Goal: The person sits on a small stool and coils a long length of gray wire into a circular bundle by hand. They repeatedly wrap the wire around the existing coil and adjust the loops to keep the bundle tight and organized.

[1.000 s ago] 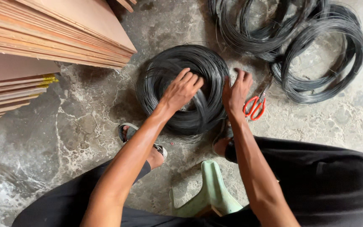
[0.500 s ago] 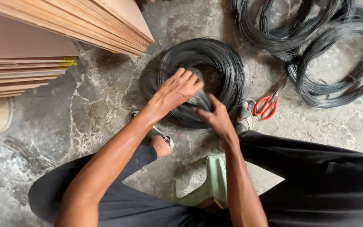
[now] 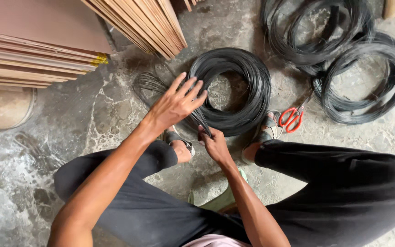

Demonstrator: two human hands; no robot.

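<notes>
Stacked plywood sheets (image 3: 46, 41) fill the frame from nine to twelve o'clock, their edges fanned over a stained concrete floor (image 3: 69, 137). Loose coils of black wire (image 3: 344, 55) overlap between one and two o'clock. Red-handled scissors (image 3: 291, 119) lie on the floor just beside them, toward three o'clock. A pale green stool (image 3: 220, 201) shows at six o'clock.

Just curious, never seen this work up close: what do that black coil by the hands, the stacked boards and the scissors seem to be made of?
Black coil: probably thin metal wire with a dark, dull finish; fine separate strands hold their loop shape.
Stacked boards: likely plywood; thin layered edges, smooth reddish-brown faces.
Scissors: handles look like glossy red plastic; blades probably metal, hard to see.
</notes>
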